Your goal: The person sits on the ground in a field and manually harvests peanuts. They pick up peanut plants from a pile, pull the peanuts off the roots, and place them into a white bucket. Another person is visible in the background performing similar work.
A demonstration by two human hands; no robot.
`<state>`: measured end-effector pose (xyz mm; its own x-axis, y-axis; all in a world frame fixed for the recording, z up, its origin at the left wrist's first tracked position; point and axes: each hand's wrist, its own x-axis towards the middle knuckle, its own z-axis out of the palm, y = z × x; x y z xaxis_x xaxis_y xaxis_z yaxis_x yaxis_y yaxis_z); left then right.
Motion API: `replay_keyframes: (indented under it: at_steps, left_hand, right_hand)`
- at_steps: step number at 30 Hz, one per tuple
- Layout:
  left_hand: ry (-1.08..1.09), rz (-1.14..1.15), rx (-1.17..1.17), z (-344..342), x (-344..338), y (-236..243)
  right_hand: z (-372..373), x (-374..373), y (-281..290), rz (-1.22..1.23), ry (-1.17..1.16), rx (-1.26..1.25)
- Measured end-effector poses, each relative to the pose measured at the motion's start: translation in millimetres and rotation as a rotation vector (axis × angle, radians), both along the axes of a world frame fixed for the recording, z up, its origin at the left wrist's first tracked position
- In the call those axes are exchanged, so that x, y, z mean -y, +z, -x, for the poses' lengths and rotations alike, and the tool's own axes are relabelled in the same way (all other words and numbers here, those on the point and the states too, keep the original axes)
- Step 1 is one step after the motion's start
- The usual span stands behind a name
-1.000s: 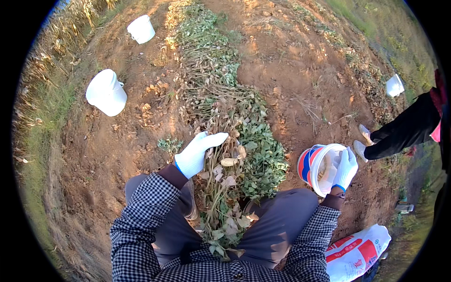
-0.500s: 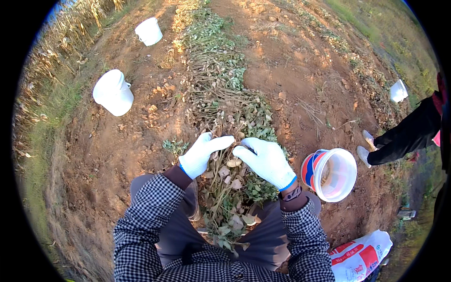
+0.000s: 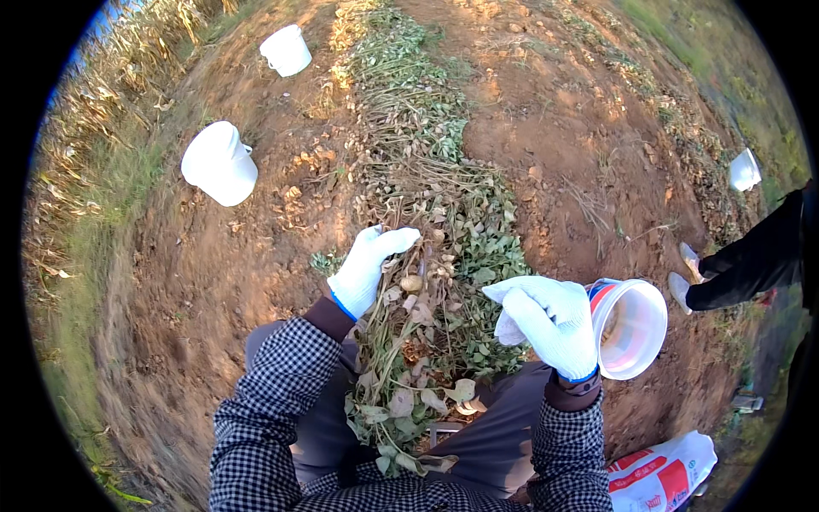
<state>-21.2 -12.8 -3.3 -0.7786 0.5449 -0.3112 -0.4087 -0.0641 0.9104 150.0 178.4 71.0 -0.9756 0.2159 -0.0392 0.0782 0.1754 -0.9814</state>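
My left hand (image 3: 368, 271), in a white knit glove, is closed on the root ends of a pulled peanut plant (image 3: 401, 341), whose leafy stems hang down between my knees. A tan pod (image 3: 411, 282) shows among the roots beside its fingers. My right hand (image 3: 550, 324), gloved the same way, is over the leaves to the right, close beside a white bucket (image 3: 661, 328) with a red and blue pattern. Its fingers are curled together, and whatever they may hold is hidden.
A row of uprooted plants (image 3: 409, 85) runs ahead over brown soil. White buckets stand at left (image 3: 220, 166), far left (image 3: 287, 51) and far right (image 3: 744, 171). Another person's legs (image 3: 742, 264) are at right. A white and red sack (image 3: 665, 469) lies at lower right.
My right hand has moved away from the roots, right and slightly down, toward the patterned bucket. The left hand stays on the plant. The whole view has shifted slightly.
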Motion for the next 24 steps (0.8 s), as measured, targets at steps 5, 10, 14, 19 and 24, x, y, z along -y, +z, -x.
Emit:
replay_keyframes:
  at_steps: [5,10,14,19,24]
  left_hand:
    - [-0.126,-0.086,0.072,19.1,23.9,-28.6]
    - [-0.124,-0.133,0.175,-8.3,11.9,-29.0]
    - [-0.235,-0.153,0.141,-5.1,7.1,-46.6]
    - [-0.269,-0.191,0.151,-17.4,1.1,-36.9]
    - [-0.172,0.022,0.067,-40.6,-19.8,-4.3]
  right_hand:
    - [10.8,-6.3,-32.5,0.355,-0.155,0.024]
    - [30.6,-7.5,-62.5,0.471,-0.031,0.044]
    - [44.6,5.9,-67.9,0.338,0.158,0.016]
    - [37.7,1.3,-60.1,0.188,0.149,0.079]
    - [21.6,-2.5,-92.0,-0.771,0.030,-0.330]
